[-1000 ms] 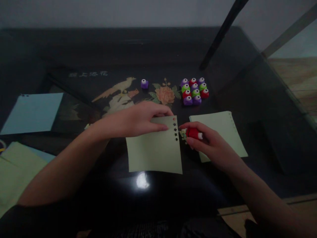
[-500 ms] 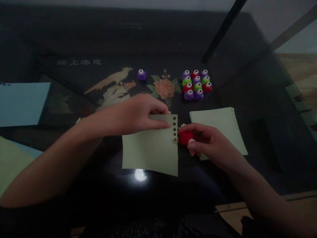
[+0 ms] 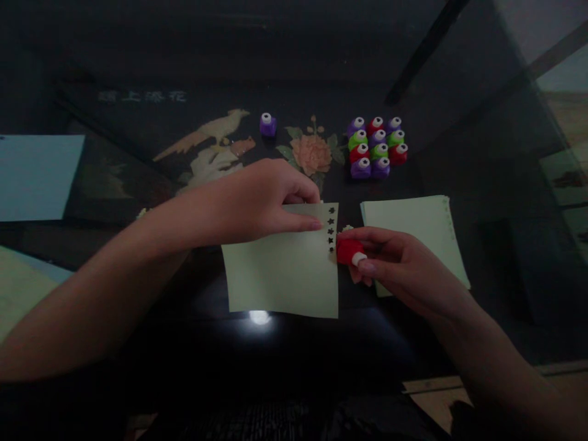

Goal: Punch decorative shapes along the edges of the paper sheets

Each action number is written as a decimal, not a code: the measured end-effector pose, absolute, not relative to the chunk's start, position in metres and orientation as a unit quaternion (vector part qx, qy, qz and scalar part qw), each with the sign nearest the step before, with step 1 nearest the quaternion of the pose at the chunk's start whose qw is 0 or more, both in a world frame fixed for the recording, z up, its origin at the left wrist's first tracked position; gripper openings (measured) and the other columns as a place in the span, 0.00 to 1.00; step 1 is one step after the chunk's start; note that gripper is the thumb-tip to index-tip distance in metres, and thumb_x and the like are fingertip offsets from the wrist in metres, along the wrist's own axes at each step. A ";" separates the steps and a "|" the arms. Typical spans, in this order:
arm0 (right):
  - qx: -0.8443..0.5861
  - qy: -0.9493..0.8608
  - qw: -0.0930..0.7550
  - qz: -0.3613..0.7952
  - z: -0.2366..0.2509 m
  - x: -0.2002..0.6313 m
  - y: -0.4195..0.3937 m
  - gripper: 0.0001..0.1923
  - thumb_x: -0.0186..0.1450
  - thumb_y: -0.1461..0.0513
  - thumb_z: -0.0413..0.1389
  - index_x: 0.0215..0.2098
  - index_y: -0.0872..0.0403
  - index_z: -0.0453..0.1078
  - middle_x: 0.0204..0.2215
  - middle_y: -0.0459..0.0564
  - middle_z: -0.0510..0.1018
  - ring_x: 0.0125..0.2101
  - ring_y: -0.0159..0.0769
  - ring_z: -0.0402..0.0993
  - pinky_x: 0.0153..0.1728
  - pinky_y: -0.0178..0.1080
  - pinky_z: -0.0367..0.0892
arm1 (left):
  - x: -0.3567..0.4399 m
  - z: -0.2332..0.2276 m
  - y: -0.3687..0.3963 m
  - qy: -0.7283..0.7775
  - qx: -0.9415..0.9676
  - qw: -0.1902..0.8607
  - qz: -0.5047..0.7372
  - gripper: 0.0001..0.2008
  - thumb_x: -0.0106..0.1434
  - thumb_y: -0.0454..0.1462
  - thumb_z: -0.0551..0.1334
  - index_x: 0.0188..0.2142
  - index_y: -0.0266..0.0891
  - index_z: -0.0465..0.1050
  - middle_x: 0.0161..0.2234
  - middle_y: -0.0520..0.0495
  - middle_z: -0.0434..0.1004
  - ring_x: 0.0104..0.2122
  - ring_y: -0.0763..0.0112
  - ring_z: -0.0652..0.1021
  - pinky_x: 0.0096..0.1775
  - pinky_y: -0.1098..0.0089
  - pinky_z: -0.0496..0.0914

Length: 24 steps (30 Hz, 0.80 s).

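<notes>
My left hand (image 3: 280, 199) pinches the top edge of a pale green sheet of paper (image 3: 285, 278), thumb in front and fingers behind. Several star-shaped holes run down the sheet's upper right edge. Against that edge, just below the lowest hole, sits a red craft punch (image 3: 348, 251) with a white button. My right hand (image 3: 390, 257) is closed around the punch, its thumb by the white button. Whether the paper is inside the punch's slot I cannot tell. Small pale cut-outs (image 3: 348, 228) show just behind the punch.
A block of purple, red and green punches (image 3: 377, 149) stands at the back right, and a single purple punch (image 3: 267, 125) farther left. Punched green sheets (image 3: 413, 220) lie at right. A blue sheet (image 3: 37, 177) and a pale sheet (image 3: 22, 288) lie at left on the dark glossy table (image 3: 275, 361).
The view has shifted slightly. The red punch has turned, so its white button now points more to the right, and it sits against the paper's edge. Both hands keep their hold.
</notes>
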State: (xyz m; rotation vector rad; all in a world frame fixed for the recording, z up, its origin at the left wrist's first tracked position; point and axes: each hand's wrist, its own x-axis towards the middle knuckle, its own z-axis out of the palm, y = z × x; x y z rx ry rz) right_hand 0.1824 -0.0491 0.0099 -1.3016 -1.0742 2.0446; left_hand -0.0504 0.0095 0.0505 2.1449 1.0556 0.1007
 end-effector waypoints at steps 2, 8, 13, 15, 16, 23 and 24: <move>-0.474 -0.392 0.247 0.749 0.011 0.183 -0.049 0.16 0.53 0.62 0.68 0.40 0.53 0.78 0.29 0.47 0.79 0.23 0.26 0.70 0.25 0.30 0.67 | -0.050 0.052 0.009 0.412 0.834 0.364 0.038 0.12 0.59 0.43 0.59 0.27 0.37 0.73 0.23 0.54 0.71 0.25 0.75 0.70 0.29 0.73 0.58; -0.466 -0.394 0.255 0.750 0.014 0.183 -0.051 0.14 0.53 0.62 0.68 0.38 0.52 0.79 0.30 0.45 0.79 0.23 0.24 0.69 0.24 0.28 0.65 | -0.047 0.054 0.010 0.422 0.831 0.360 0.028 0.12 0.59 0.43 0.59 0.26 0.37 0.73 0.22 0.54 0.69 0.25 0.75 0.70 0.30 0.72 0.58; -0.471 -0.411 0.243 0.742 0.012 0.181 -0.052 0.14 0.54 0.62 0.67 0.39 0.52 0.78 0.31 0.46 0.80 0.26 0.26 0.72 0.26 0.30 0.67 | -0.046 0.054 0.009 0.431 0.828 0.357 0.026 0.14 0.59 0.45 0.59 0.26 0.37 0.74 0.22 0.54 0.69 0.25 0.75 0.69 0.30 0.72 0.57; -0.471 -0.429 0.240 0.733 0.010 0.181 -0.053 0.14 0.54 0.62 0.67 0.40 0.51 0.78 0.33 0.46 0.80 0.29 0.29 0.74 0.30 0.31 0.69 | -0.046 0.054 0.008 0.434 0.828 0.354 0.030 0.14 0.59 0.46 0.59 0.26 0.37 0.74 0.22 0.54 0.68 0.25 0.75 0.69 0.30 0.72 0.58; -0.470 -0.438 0.239 0.728 0.010 0.181 -0.053 0.14 0.54 0.61 0.67 0.40 0.51 0.77 0.33 0.46 0.80 0.31 0.30 0.75 0.32 0.32 0.69 | -0.046 0.054 0.008 0.434 0.828 0.353 0.032 0.15 0.59 0.46 0.59 0.27 0.37 0.74 0.22 0.54 0.69 0.25 0.75 0.69 0.30 0.72 0.58; -0.465 -0.468 0.225 0.717 0.009 0.183 -0.054 0.16 0.55 0.60 0.67 0.42 0.49 0.74 0.32 0.43 0.80 0.33 0.30 0.76 0.36 0.33 0.70 | -0.044 0.051 0.008 0.420 0.832 0.359 0.052 0.12 0.58 0.44 0.59 0.27 0.37 0.74 0.23 0.54 0.71 0.25 0.75 0.70 0.30 0.73 0.58; -0.465 -0.467 0.225 0.718 0.009 0.183 -0.054 0.17 0.55 0.60 0.67 0.42 0.49 0.74 0.32 0.43 0.80 0.34 0.30 0.76 0.36 0.33 0.70 | -0.044 0.051 0.008 0.418 0.832 0.360 0.057 0.12 0.58 0.43 0.59 0.27 0.38 0.74 0.23 0.54 0.71 0.25 0.75 0.70 0.30 0.73 0.58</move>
